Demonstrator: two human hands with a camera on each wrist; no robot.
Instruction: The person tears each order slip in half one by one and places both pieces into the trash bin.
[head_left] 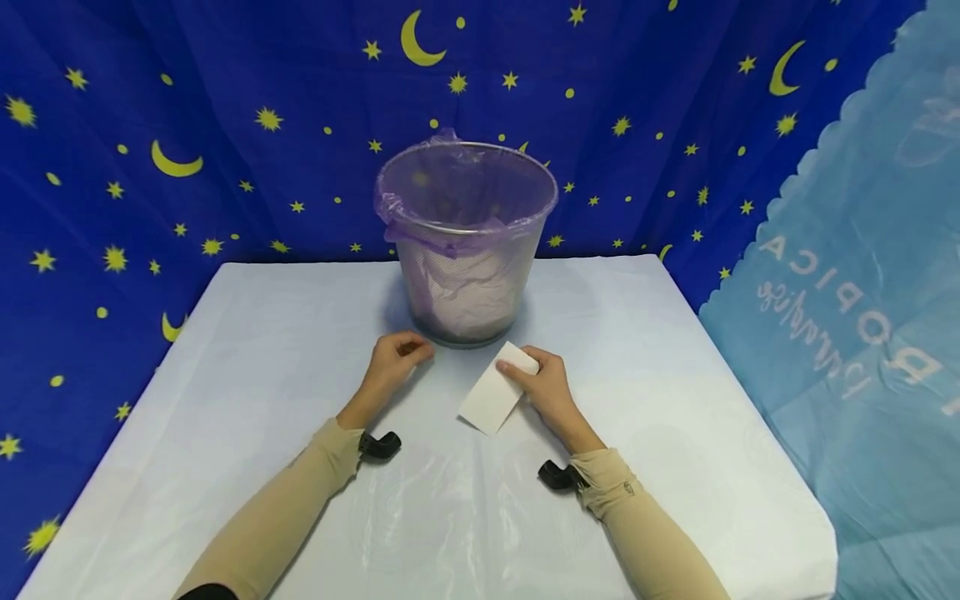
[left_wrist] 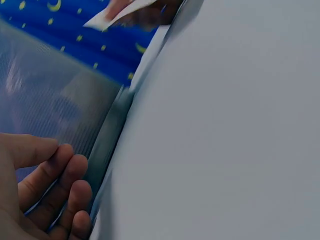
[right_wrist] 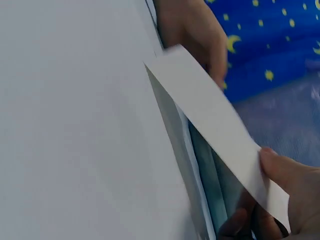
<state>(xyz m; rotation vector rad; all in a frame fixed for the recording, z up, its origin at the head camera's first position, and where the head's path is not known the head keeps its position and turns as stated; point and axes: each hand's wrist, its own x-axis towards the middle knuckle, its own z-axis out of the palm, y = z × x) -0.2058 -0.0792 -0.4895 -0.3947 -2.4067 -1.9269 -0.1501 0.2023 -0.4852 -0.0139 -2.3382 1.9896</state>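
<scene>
A folded piece of white paper (head_left: 491, 398) is pinched between the thumb and fingers of my right hand (head_left: 551, 388). Its two layers spread apart in the right wrist view, where the paper (right_wrist: 205, 110) slants up from the thumb (right_wrist: 282, 170). My left hand (head_left: 393, 364) holds nothing; its fingers curl loosely, and the thumb tip meets the index fingertip in the left wrist view. Just beyond both hands stands a mesh waste bin (head_left: 517, 275), lined with a translucent purple bag (head_left: 450, 243) folded over the rim.
The bin stands near the back edge of a table with a white cover (head_left: 637, 375). Behind it hangs a blue curtain (head_left: 300, 75) with yellow moons and stars. A light blue cloth (head_left: 862, 250) with lettering hangs at the right. Each wrist carries a black camera mount (head_left: 381, 446).
</scene>
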